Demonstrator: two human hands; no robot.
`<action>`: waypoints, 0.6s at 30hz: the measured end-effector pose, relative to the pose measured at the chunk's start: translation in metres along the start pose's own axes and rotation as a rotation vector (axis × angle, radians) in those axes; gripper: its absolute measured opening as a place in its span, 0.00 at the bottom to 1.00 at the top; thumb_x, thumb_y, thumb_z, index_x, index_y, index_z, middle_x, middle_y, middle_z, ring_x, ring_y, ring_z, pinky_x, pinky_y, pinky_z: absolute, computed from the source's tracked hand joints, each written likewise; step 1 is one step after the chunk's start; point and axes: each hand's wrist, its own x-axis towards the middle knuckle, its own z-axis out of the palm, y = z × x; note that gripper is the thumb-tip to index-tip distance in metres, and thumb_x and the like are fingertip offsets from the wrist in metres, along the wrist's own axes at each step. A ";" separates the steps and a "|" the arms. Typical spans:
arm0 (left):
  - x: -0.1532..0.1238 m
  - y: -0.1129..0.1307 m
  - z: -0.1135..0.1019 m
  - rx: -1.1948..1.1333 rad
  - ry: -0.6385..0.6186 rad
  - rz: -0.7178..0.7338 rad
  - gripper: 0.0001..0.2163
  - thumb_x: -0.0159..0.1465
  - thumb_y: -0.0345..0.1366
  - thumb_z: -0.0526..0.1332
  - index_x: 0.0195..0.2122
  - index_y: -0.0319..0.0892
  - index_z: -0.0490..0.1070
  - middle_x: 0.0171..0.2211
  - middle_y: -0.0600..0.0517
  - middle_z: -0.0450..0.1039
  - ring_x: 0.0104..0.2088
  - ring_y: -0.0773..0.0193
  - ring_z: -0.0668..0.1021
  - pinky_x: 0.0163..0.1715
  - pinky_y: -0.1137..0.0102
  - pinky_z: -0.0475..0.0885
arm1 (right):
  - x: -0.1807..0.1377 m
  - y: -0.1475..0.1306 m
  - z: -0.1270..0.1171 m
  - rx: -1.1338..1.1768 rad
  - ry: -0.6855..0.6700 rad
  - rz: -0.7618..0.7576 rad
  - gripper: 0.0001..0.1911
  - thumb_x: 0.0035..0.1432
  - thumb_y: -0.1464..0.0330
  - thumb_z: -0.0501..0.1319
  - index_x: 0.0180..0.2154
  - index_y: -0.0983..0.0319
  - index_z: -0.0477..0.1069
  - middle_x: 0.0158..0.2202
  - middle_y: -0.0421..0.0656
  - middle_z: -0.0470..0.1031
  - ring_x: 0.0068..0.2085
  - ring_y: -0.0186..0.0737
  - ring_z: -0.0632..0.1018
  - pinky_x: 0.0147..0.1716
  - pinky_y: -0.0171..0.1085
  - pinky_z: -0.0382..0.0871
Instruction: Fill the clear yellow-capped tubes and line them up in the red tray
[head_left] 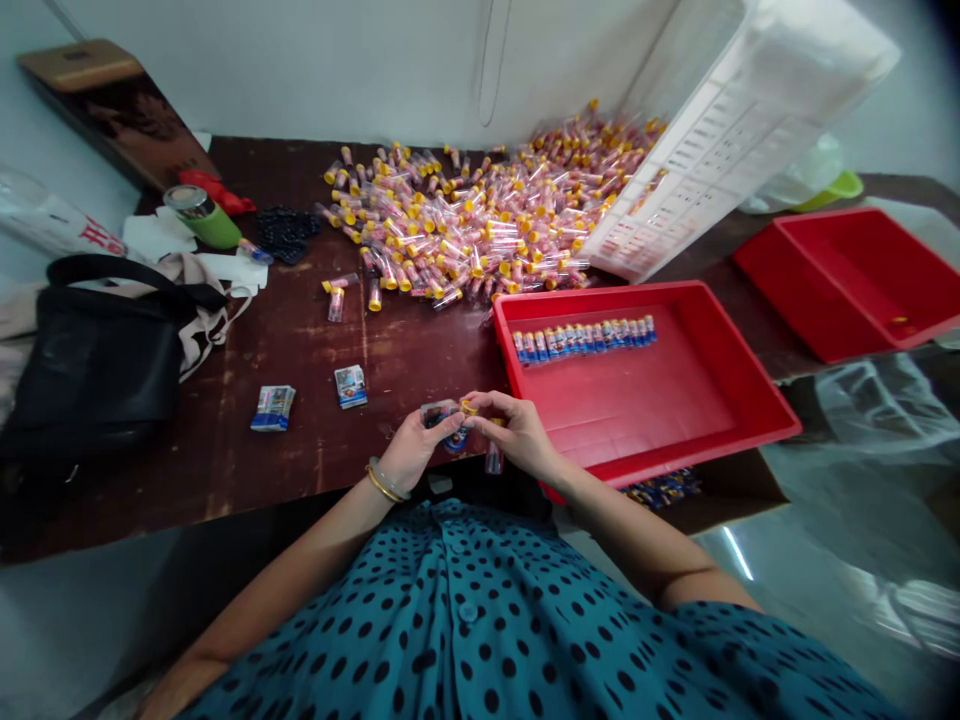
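My left hand [411, 448] is closed at the table's front edge, pinching a small printed card [454, 438] with blue on it. Right beside it, the fingertips of my right hand [521, 435] are closed on a small yellow-capped tube [469, 408], which meets the card between the two hands. A second clear tube [493, 458] with pink in it hangs below my right fingers, seemingly held in the same palm. Two stacks of printed cards lie to the left, a nearer stack [350, 386] and a farther stack [272, 409].
A large heap of yellow-capped tubes [480, 225] covers the table's back. The red tray [660, 420] on the right holds a row of labelled tubes [585, 338]. Beyond are a white crate [697, 150] and a red bin [825, 270]. A black bag [97, 360] and green flask [210, 222] stand left.
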 end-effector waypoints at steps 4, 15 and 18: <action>0.003 0.003 0.011 -0.013 0.038 -0.031 0.16 0.49 0.43 0.74 0.35 0.40 0.79 0.35 0.51 0.78 0.35 0.65 0.76 0.35 0.72 0.71 | 0.000 -0.003 -0.008 0.079 0.005 0.017 0.10 0.55 0.62 0.68 0.38 0.60 0.76 0.44 0.42 0.78 0.44 0.37 0.79 0.46 0.35 0.73; 0.012 0.007 0.004 0.146 0.086 -0.205 0.18 0.52 0.49 0.70 0.32 0.39 0.76 0.24 0.51 0.73 0.26 0.61 0.75 0.19 0.73 0.68 | 0.036 -0.031 -0.312 -0.519 0.593 0.469 0.14 0.65 0.61 0.56 0.46 0.64 0.68 0.30 0.40 0.73 0.20 0.29 0.70 0.20 0.30 0.64; 0.014 0.001 -0.006 0.196 0.146 -0.250 0.18 0.50 0.50 0.71 0.34 0.40 0.77 0.25 0.50 0.75 0.27 0.61 0.76 0.18 0.73 0.68 | 0.044 -0.028 -0.373 -0.628 0.665 0.572 0.10 0.63 0.66 0.61 0.39 0.69 0.70 0.28 0.42 0.73 0.24 0.32 0.72 0.25 0.33 0.67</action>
